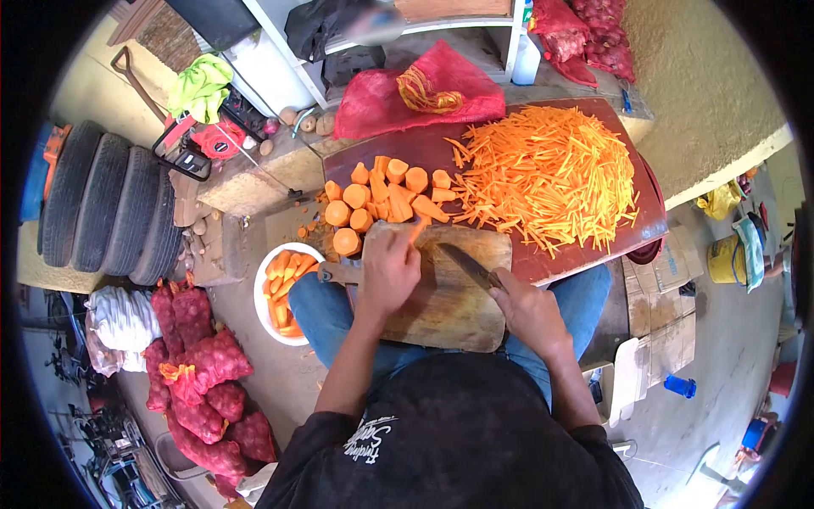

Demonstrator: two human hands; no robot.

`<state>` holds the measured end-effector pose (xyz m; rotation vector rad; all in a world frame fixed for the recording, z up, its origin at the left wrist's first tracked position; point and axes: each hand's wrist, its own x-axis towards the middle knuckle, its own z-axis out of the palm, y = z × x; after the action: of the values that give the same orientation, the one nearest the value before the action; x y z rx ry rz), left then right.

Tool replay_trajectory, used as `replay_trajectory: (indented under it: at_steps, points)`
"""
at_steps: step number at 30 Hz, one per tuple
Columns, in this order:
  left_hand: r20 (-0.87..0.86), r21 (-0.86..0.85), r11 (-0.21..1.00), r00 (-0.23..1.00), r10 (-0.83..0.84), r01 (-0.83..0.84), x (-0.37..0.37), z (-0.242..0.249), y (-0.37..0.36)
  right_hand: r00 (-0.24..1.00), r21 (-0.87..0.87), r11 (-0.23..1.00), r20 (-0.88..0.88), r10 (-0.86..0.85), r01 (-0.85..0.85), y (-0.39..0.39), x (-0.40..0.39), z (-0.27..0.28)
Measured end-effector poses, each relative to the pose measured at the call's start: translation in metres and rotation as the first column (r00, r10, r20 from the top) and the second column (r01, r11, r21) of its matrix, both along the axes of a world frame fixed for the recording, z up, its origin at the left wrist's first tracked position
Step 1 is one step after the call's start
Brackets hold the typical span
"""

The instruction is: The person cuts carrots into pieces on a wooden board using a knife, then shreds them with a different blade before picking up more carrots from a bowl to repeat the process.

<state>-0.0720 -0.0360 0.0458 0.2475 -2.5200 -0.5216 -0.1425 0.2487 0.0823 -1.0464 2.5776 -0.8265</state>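
Observation:
My left hand (392, 265) is over the upper left of the wooden cutting board (458, 310), its fingers closed on a thin carrot piece (418, 229). In my right hand (527, 312) is a knife (466, 265), its blade pointing up and left over the board. Beyond the board, thick carrot chunks (357, 196) stand in a group on the dark red table (543, 267). To their right is a large heap of thin carrot sticks (551, 182).
A white bowl (262, 297) of carrot pieces stands on the floor left of my knee. Red mesh sacks (203, 407) and tyres (106, 204) are at the left. A red sack (373, 114) lies beyond the table. Cardboard (666, 310) and a yellow bucket (727, 260) are at the right.

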Motion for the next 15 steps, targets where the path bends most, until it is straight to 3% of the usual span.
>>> replay_trajectory:
  at_steps: [4, 7, 15]
  points:
    - [-0.040, 0.093, 0.976, 0.980, -0.195, 0.198, 0.038, -0.036, 0.010, 0.994, -0.029, 0.999, 0.100, -0.036, 0.039, 0.001, -0.004, 0.002]
    - [-0.099, 0.108, 0.984, 0.987, -0.129, 0.140, 0.051, -0.049, 0.013, 0.986, -0.091, 0.996, 0.164, -0.003, 0.018, 0.001, -0.001, 0.006]
    - [0.001, 0.068, 0.990, 0.992, -0.123, 0.123, 0.055, -0.039, 0.022, 0.929, -0.265, 0.959, 0.322, 0.182, -0.097, -0.012, 0.009, -0.001]
